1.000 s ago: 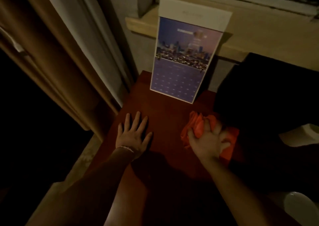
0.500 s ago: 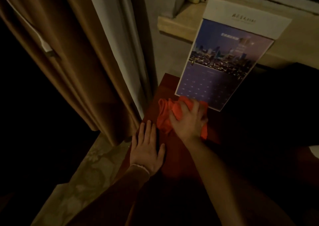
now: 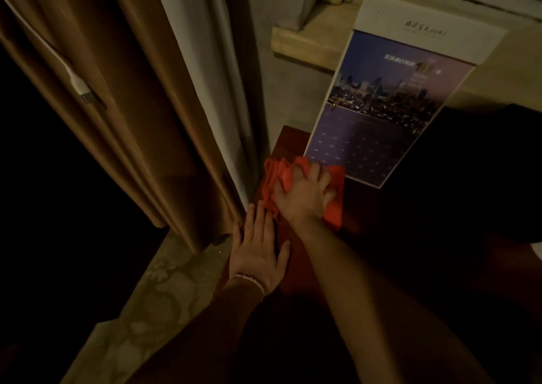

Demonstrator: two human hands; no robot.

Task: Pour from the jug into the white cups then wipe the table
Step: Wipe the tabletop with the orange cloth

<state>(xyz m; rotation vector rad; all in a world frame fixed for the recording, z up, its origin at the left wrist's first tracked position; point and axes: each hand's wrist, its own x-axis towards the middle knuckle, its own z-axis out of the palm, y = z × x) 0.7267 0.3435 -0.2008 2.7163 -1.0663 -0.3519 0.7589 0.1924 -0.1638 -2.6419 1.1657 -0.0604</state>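
Note:
An orange cloth (image 3: 334, 207) lies bunched on the dark red table (image 3: 289, 140) near its far left corner. My right hand (image 3: 302, 196) presses on the cloth with its fingers curled into the folds. My left hand (image 3: 258, 254) lies flat on the table's left edge, fingers straight and close together, just in front of the cloth. Neither the jug nor the white cups are in view.
A wall calendar (image 3: 381, 113) with a city photo leans at the table's back, right behind the cloth. Brown curtains (image 3: 123, 105) hang close on the left. A stone window sill (image 3: 308, 37) runs behind. A dark object (image 3: 469, 178) covers the table's right side.
My right hand has swept the cloth from the table's right side to the far left corner, in front of the calendar. My left hand stayed flat on the table, fingers now together.

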